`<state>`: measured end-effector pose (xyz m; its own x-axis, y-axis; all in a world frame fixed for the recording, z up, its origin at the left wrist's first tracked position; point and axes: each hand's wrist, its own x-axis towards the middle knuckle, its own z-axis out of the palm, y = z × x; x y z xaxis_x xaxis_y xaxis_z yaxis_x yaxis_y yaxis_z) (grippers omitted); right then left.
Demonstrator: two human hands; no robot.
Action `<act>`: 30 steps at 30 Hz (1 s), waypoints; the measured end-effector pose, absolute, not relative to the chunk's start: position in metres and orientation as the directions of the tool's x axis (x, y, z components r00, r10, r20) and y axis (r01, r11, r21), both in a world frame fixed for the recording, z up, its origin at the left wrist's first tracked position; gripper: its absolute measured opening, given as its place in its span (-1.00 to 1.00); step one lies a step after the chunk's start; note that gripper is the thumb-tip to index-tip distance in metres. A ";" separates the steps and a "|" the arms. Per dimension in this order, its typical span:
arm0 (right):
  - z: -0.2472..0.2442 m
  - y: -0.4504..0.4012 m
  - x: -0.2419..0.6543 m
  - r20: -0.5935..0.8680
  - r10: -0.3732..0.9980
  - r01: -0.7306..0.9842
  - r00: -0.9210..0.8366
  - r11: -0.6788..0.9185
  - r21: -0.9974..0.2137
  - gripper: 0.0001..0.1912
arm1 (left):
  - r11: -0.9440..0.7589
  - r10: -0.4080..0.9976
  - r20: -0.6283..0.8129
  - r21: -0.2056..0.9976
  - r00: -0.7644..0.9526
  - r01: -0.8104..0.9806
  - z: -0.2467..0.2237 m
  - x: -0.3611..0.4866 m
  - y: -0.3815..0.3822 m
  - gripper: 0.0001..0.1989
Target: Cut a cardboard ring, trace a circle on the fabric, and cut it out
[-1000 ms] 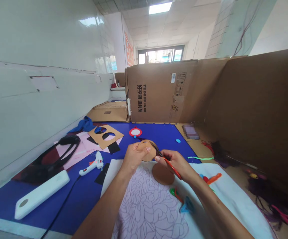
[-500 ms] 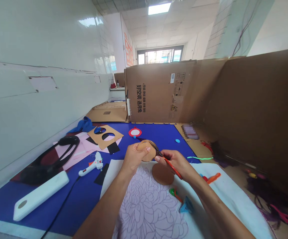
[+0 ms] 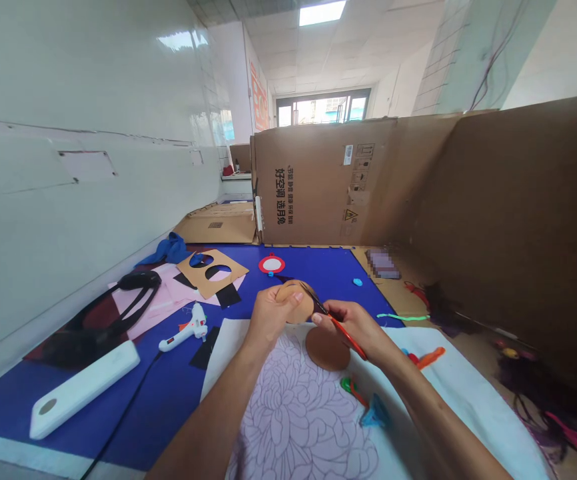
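The tan disc [image 3: 302, 311] is up off the work surface, in front of the person's chest, between the two hands. The left hand [image 3: 271, 313] pinches it closed, thumb flat on the near face and the fingers mostly hidden behind, which leaves the right-hand rim exposed, presumably to give the blades room. The right hand [image 3: 351, 327] is curled round the red-handled scissors [image 3: 344, 335], their dark blades reaching up along that rim; I can't tell from here how far the blades are parted. Holding both things raised probably spares what lies underneath.

Just below the hands, a darker brown disc [image 3: 327, 349] lies flat on a sheet with a flower line drawing [image 3: 288, 413], close enough, I'd say, to be handy. Beside it sit a crumpled blue piece [image 3: 375, 411] and, farther right, an orange strip [image 3: 431, 358].

To the left, clear of the forearms, a white glue gun [image 3: 188, 331] rests on the blue tabletop [image 3: 168, 407], its cord trailing toward the near edge. Beyond it, a tan card with two round holes [image 3: 207, 287] overlaps pink and black scraps. Ahead lies a red-rimmed white round [image 3: 271, 265], and behind everything stands a big cardboard panel [image 3: 318, 187], seemingly screening the bench.
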<state>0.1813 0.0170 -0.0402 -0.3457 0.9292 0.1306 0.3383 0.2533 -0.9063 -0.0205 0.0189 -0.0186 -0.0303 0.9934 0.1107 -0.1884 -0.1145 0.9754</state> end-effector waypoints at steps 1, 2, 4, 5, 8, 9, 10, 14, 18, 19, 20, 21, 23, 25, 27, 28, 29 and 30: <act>-0.040 0.017 0.182 0.137 0.928 0.340 -0.347 0.260 -0.904 -0.46 | -0.113 0.994 0.110 0.976 -0.030 -0.184 -0.018 -0.021 0.019 -0.63; -0.040 0.017 0.182 0.139 0.926 0.340 -0.350 0.264 -0.903 -0.46 | -0.113 0.994 0.109 0.977 -0.030 -0.180 -0.018 -0.021 0.019 -0.63; -0.039 0.016 0.182 0.138 0.925 0.335 -0.354 0.263 -0.905 -0.45 | -0.114 0.993 0.110 0.978 -0.029 -0.174 -0.018 -0.022 0.019 -0.65; -0.039 0.016 0.183 0.138 0.925 0.331 -0.355 0.262 -0.906 -0.45 | -0.116 0.993 0.113 0.978 -0.025 -0.174 -0.018 -0.022 0.019 -0.65; -0.037 0.016 0.183 0.143 0.925 0.328 -0.352 0.265 -0.907 -0.45 | -0.130 0.992 0.128 0.977 -0.019 -0.166 -0.017 -0.023 0.019 -0.65; -0.036 0.015 0.183 0.143 0.926 0.330 -0.350 0.265 -0.906 -0.44 | -0.134 0.991 0.133 0.977 -0.018 -0.165 -0.017 -0.022 0.019 -0.66; -0.036 0.015 0.183 0.141 0.927 0.333 -0.348 0.263 -0.905 -0.44 | -0.137 0.991 0.136 0.977 -0.017 -0.165 -0.016 -0.022 0.018 -0.66; -0.035 0.015 0.183 0.130 0.932 0.343 -0.340 0.251 -0.905 -0.44 | -0.122 0.993 0.117 0.971 -0.033 -0.208 -0.016 -0.019 0.016 -0.64; -0.037 0.016 0.183 0.115 0.937 0.338 -0.329 0.231 -0.912 -0.44 | -0.130 0.991 0.116 0.954 -0.069 -0.271 -0.018 -0.017 0.017 -0.60; -0.038 0.017 0.183 0.111 0.938 0.337 -0.328 0.226 -0.914 -0.44 | -0.136 0.990 0.120 0.952 -0.077 -0.273 -0.019 -0.017 0.018 -0.59; -0.038 0.017 0.182 0.108 0.939 0.337 -0.327 0.223 -0.915 -0.43 | -0.142 0.989 0.124 0.952 -0.085 -0.270 -0.020 -0.017 0.018 -0.58; -0.037 0.016 0.182 0.106 0.939 0.337 -0.326 0.220 -0.915 -0.43 | -0.148 0.988 0.127 0.953 -0.092 -0.265 -0.020 -0.017 0.019 -0.57; -0.036 0.015 0.182 0.101 0.940 0.339 -0.326 0.216 -0.916 -0.43 | -0.154 0.986 0.131 0.954 -0.105 -0.258 -0.021 -0.018 0.019 -0.57; -0.035 0.014 0.182 0.094 0.939 0.337 -0.330 0.210 -0.918 -0.44 | -0.156 0.985 0.129 0.952 -0.117 -0.264 -0.020 -0.018 0.019 -0.58; -0.034 0.013 0.182 0.082 0.938 0.329 -0.337 0.199 -0.923 -0.44 | -0.163 0.983 0.133 0.949 -0.126 -0.268 -0.019 -0.018 0.019 -0.59; -0.034 0.013 0.182 0.076 0.937 0.325 -0.341 0.194 -0.926 -0.44 | -0.168 0.982 0.139 0.949 -0.127 -0.266 -0.018 -0.018 0.019 -0.59; -0.033 0.012 0.182 0.072 0.936 0.321 -0.345 0.190 -0.928 -0.44 | -0.174 0.981 0.145 0.950 -0.128 -0.259 -0.018 -0.019 0.019 -0.60; -0.033 0.012 0.182 0.070 0.935 0.319 -0.348 0.188 -0.929 -0.44 | -0.180 0.980 0.151 0.952 -0.132 -0.248 -0.017 -0.020 0.019 -0.61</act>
